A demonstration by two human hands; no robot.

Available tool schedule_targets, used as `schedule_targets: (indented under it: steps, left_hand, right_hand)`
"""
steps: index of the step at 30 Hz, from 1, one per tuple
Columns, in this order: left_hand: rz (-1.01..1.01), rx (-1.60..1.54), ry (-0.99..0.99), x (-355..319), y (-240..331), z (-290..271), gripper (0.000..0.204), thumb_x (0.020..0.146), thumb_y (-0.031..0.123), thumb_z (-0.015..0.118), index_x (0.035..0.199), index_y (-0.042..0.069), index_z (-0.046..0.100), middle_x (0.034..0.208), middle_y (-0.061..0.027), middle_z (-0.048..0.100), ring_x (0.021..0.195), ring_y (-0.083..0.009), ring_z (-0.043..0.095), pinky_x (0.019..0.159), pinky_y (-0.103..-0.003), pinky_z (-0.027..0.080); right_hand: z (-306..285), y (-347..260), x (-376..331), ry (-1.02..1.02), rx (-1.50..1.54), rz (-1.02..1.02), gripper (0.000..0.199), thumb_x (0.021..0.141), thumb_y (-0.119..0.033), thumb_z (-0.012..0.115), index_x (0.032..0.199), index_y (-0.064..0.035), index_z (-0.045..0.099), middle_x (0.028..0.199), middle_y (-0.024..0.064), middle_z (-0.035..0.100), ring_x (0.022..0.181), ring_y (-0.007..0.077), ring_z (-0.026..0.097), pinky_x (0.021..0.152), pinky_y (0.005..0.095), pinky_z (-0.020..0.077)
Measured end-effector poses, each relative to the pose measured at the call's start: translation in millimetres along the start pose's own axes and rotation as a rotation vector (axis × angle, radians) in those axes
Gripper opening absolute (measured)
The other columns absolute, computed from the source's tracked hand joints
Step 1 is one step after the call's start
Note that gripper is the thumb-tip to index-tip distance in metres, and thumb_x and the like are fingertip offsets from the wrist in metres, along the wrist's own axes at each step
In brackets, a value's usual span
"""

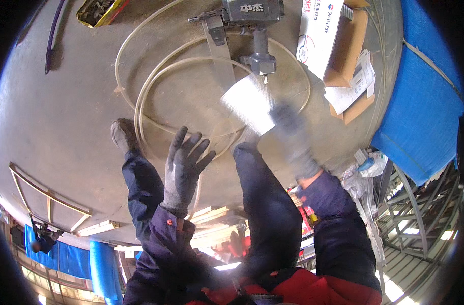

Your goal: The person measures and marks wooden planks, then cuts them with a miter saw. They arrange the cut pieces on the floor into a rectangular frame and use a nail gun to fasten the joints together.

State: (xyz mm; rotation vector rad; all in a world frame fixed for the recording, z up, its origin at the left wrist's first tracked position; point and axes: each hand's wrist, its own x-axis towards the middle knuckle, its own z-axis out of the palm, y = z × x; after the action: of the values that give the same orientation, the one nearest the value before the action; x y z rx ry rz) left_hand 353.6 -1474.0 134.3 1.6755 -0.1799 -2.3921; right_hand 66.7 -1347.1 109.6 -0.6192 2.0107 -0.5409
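Observation:
My left hand (183,165), in a grey glove with dark fingertips, is held up over the floor with its fingers spread and nothing in it. My right hand (293,124), gloved too and smeared by motion, holds a bright white flat piece (248,104) by its right edge. Blur and glare hide what this piece is made of. Just beyond it lies a black nail gun (261,46), its handle end pointing toward me. A clear, yellowish air hose (155,76) lies in loops around the gun and in front of my feet.
An opened cardboard box (346,56) with loose papers (361,76) stands at the right, beside a blue sheet (420,107). A yellow-edged bag (100,10) sits far left. Wooden frame pieces (49,195) lie at left; metal racks (415,218) stand lower right. Another person (44,241) is at far left.

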Motion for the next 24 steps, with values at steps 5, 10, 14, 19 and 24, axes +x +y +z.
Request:
schedule_targets:
  steps: [5, 10, 14, 19, 24]
  left_hand:
    - [-0.080, -0.042, 0.173, -0.7, 29.1, -21.3, 0.033, 0.105, 0.019, 0.060, 0.133, 0.004, 0.054, 0.101, -0.0053, 0.062, 0.100, -0.0250, 0.068, 0.096, -0.045, 0.057]
    - [-0.083, 0.051, 0.182, -8.8, 21.1, -42.2, 0.033, 0.103, 0.018, 0.063, 0.130, 0.000, 0.056, 0.101, -0.0093, 0.066, 0.090, -0.0253, 0.070, 0.089, -0.044, 0.059]
    - [-0.060, 0.059, 0.113, -14.9, 15.2, -31.6, 0.032, 0.104, 0.013, 0.061, 0.131, -0.002, 0.057, 0.106, -0.0128, 0.069, 0.095, -0.0254, 0.071, 0.089, -0.040, 0.059]
    - [-0.002, 0.098, 0.048, -14.0, 23.3, -22.7, 0.034, 0.104, 0.014, 0.064, 0.134, 0.001, 0.059, 0.110, -0.0102, 0.070, 0.098, -0.0188, 0.070, 0.088, -0.034, 0.058]
    - [0.196, 0.209, 0.090, -9.6, 41.8, -65.7, 0.028, 0.102, 0.017, 0.064, 0.128, 0.007, 0.063, 0.100, -0.0033, 0.069, 0.082, -0.0124, 0.065, 0.073, -0.028, 0.055]
  right_hand:
    - [61.6, -34.6, 89.6, 0.177, 0.400, 0.158, 0.030, 0.093, -0.024, 0.077, 0.113, -0.0016, 0.071, 0.101, 0.0085, 0.073, 0.092, 0.0164, 0.068, 0.081, 0.0296, 0.0542]
    - [45.0, 43.2, 226.9, 0.424, -0.100, 0.292, 0.065, 0.079, -0.044, 0.089, 0.115, 0.0045, 0.065, 0.102, 0.0128, 0.073, 0.090, 0.0211, 0.070, 0.079, 0.0357, 0.0574]
    - [44.3, 64.7, 244.6, 0.158, 0.138, 0.211, 0.060, 0.078, -0.039, 0.089, 0.116, 0.0020, 0.069, 0.102, 0.0091, 0.075, 0.086, 0.0174, 0.068, 0.077, 0.0315, 0.0556]
    - [45.0, 53.1, 201.1, 0.183, 0.084, 0.235, 0.055, 0.084, -0.024, 0.085, 0.131, -0.0032, 0.065, 0.105, 0.0081, 0.073, 0.088, 0.0211, 0.068, 0.077, 0.0347, 0.0551]
    - [20.3, -7.7, 96.7, 0.190, 0.068, 0.175, 0.046, 0.086, -0.023, 0.083, 0.125, -0.0038, 0.067, 0.103, 0.0066, 0.072, 0.086, 0.0201, 0.067, 0.076, 0.0349, 0.0545]
